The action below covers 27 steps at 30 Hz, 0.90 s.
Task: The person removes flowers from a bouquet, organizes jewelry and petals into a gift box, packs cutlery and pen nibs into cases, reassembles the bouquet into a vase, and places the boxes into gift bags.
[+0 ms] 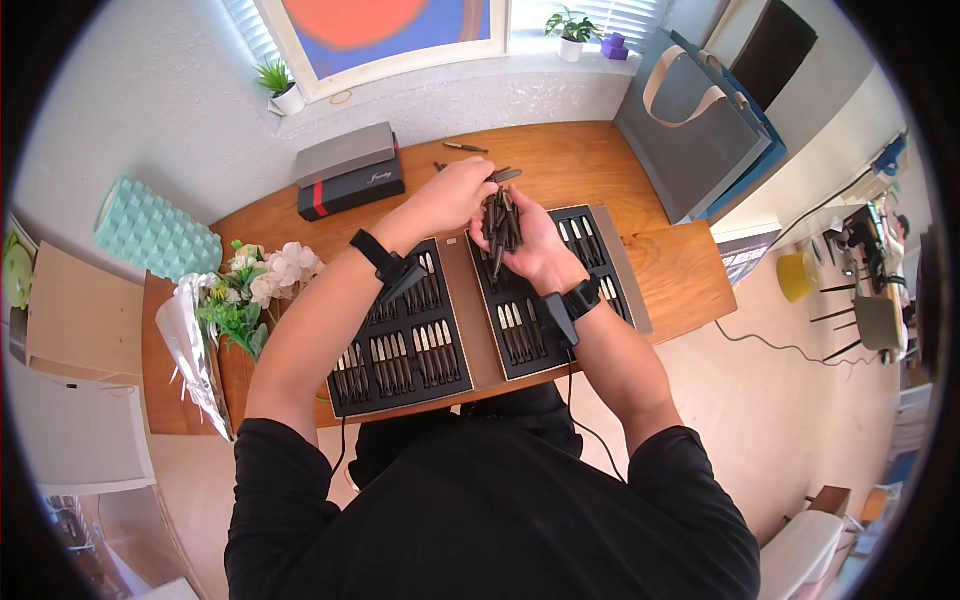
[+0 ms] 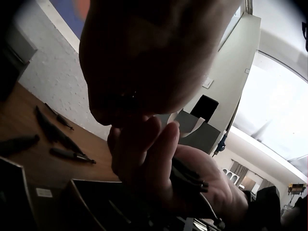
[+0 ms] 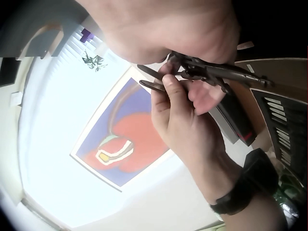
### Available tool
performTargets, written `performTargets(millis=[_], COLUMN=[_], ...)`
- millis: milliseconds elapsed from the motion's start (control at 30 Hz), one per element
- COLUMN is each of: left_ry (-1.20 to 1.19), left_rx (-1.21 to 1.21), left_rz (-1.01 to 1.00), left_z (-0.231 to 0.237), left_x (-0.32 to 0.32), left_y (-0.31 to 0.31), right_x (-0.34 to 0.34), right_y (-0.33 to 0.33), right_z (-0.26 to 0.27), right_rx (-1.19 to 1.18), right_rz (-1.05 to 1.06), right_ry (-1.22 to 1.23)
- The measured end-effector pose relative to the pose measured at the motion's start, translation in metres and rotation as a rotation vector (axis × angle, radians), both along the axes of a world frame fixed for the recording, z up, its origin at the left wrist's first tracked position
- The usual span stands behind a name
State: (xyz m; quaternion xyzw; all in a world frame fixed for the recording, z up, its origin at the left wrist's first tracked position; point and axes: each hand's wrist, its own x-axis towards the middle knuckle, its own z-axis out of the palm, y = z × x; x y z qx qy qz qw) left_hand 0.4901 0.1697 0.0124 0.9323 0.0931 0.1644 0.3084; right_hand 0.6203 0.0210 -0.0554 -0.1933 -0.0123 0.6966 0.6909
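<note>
My right hand [image 1: 538, 243], palm up, holds a bundle of slender dark tools [image 1: 500, 225]. Above it, my left hand [image 1: 458, 196] pinches slim dark tools by their bodies; in the right wrist view, two flat, rounded ends [image 3: 152, 86] jut out past its thumb. The tools' exact kind is unclear. Below both hands lies an opened brown case [image 1: 484, 352]. Its black trays hold rows of similar tools [image 1: 392, 362] with pale, pointed ends and dark handles. The left forearm covers part of the left tray, and the right hand overlaps the right tray.
Several loose dark tools [image 2: 60, 130] lie on the wooden table [image 1: 680, 275] beyond the case. A black-and-grey box [image 1: 350, 190] sits at the back left. Flowers [image 1: 285, 270] and a teal textured object [image 1: 158, 230] stand left. Large grey paper bags [image 1: 690, 150] occupy the right corner.
</note>
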Motion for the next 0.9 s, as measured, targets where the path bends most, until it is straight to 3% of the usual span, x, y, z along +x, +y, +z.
performTargets(millis=[133,200,300,467,567,900], left_ry=[-0.036,-0.019,0.124,0.187,0.223,-0.142], left_rx=[0.204,0.249,0.378,0.399,0.397,0.380], left_rz=[0.130,0.293,0.294,0.195,0.119,0.198], left_z=[-0.004,0.002,0.012,0.003,0.000,0.007], left_x=[-0.001,-0.003,0.000,0.004,0.001,-0.051], left_y=[-0.009,-0.025,-0.046,-0.057,-0.060,-0.078], right_x=[-0.006,-0.006,-0.014,-0.027,-0.018,-0.013], right_y=[0.006,0.009,0.010,0.000,0.006,0.018], right_z=[0.001,-0.008,0.001,0.038,0.021,-0.014], right_rx=[-0.118,-0.103,-0.193,-0.186,-0.179,-0.097], right_rz=[-0.095,-0.116,-0.176,-0.205,-0.198,-0.207], right_ry=[-0.028,-0.103,-0.210,-0.174,-0.179,-0.114])
